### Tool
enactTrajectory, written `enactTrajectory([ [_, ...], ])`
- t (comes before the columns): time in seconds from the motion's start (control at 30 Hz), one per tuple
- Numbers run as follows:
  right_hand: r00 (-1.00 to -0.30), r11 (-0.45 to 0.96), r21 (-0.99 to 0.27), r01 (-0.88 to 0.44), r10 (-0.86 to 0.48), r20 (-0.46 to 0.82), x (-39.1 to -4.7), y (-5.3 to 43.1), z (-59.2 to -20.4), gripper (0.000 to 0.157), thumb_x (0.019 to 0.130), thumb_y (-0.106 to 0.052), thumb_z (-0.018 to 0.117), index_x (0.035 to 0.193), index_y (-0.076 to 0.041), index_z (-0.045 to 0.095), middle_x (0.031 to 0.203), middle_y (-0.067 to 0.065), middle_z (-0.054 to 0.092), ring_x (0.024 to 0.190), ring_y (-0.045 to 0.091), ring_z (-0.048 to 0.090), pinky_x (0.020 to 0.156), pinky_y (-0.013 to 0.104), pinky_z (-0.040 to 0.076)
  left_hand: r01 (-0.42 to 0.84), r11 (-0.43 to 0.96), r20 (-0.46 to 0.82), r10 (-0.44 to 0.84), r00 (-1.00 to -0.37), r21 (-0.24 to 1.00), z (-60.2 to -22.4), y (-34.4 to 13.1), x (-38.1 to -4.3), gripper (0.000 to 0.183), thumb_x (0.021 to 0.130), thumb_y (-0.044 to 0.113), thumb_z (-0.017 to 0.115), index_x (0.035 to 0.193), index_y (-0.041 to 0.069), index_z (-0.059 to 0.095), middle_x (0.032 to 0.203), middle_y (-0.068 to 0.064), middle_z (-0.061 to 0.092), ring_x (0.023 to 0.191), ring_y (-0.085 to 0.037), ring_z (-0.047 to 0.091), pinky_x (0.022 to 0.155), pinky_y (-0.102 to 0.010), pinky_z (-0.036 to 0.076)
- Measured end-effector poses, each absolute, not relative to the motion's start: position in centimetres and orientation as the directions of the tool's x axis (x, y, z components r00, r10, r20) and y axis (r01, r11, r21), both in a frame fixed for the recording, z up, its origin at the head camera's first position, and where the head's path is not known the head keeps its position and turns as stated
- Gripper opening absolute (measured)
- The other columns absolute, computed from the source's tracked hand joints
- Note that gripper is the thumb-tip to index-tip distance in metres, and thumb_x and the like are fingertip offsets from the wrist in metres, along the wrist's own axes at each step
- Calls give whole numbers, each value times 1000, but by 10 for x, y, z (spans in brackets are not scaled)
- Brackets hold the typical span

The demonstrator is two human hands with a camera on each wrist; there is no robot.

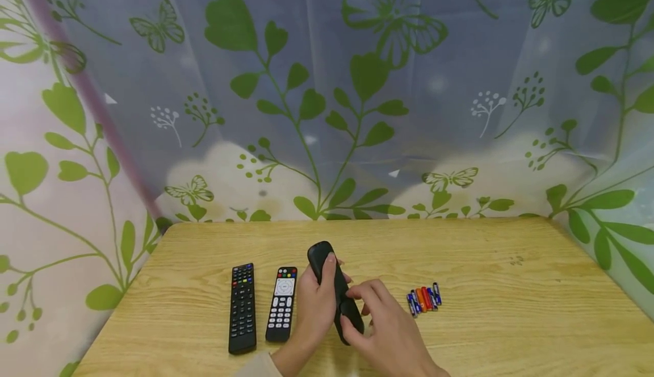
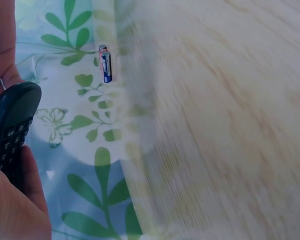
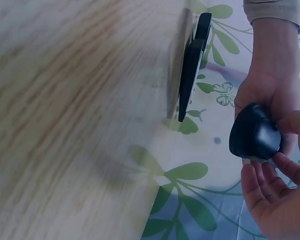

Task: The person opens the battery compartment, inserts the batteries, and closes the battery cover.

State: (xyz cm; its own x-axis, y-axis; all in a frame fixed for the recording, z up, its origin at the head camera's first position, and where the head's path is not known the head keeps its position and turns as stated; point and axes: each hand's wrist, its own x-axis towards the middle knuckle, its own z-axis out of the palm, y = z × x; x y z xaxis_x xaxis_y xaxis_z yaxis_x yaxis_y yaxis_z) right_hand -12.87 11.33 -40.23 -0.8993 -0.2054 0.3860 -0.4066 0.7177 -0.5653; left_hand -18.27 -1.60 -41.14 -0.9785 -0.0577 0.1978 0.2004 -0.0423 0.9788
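A black remote control [image 1: 327,275] is held above the table, tilted, with its plain back turned up. My left hand [image 1: 314,306] grips it along the sides, the thumb lying over the back. At its lower end, where a seam crosses the back, my right hand [image 1: 388,326] pinches it between thumb and fingers. The left wrist view shows the keys on the underside of this remote control [image 2: 15,120]. In the right wrist view its rounded end [image 3: 255,132] points at the camera, with right fingertips against it. Whether the back cover is loose cannot be seen.
Left of the hands lie a long black remote control [image 1: 242,309] and a smaller one with white keys [image 1: 281,304]. Several batteries [image 1: 424,299], blue and orange-red, lie in a row at the right. A patterned cloth [image 1: 327,138] hangs behind the wooden table [image 1: 511,331].
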Motion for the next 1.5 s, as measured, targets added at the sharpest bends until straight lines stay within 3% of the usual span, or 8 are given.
enactTrajectory([
  [0.27, -876, 748, -498, -439, -233, 423, -127, 111, -402, 24, 81, -24, 75, 99, -20, 60, 96, -11, 53, 70, 3, 53, 55, 18, 48, 197, 10, 197, -76, -978, 980, -412, -18, -181, 39, 101, 39, 48, 96, 2, 62, 71, -8, 65, 60, -19, 63, 54, -29, 55],
  [0.53, -862, 732, -505, -457, -224, 455, -125, 110, -401, 26, 78, -20, 77, 98, -20, 60, 94, -12, 54, 70, 4, 54, 54, 18, 47, 165, 19, 166, -65, -984, 986, -414, -20, -181, 42, 100, 44, 47, 104, 4, 58, 73, -7, 65, 63, -20, 64, 56, -30, 56],
  [0.83, -855, 679, -566, -468, -184, 486, -124, 112, -405, 29, 77, -15, 78, 98, -20, 59, 96, -13, 52, 70, 1, 52, 50, 13, 46, 197, 39, 199, -60, -978, 980, -416, -19, -182, 40, 102, 41, 44, 98, 3, 57, 72, -5, 66, 61, -19, 64, 55, -30, 56],
  [1.03, -899, 609, -681, -407, -133, 418, -124, 119, -399, 31, 78, -8, 76, 100, -21, 59, 97, -13, 52, 74, 5, 54, 56, 20, 53, 199, 12, 200, -43, -979, 980, -415, -19, -180, 39, 102, 38, 45, 99, 1, 56, 74, -8, 66, 59, -21, 65, 56, -31, 57],
  [1.5, -893, 696, -632, -341, -29, 450, -155, 197, -387, 24, 85, -6, 70, 106, -9, 58, 101, 2, 54, 80, 13, 56, 61, 19, 54, 131, -61, 131, 2, -991, 990, -420, -26, -184, 48, 100, 45, 44, 113, -1, 52, 81, -14, 65, 67, -37, 67, 61, -34, 59],
])
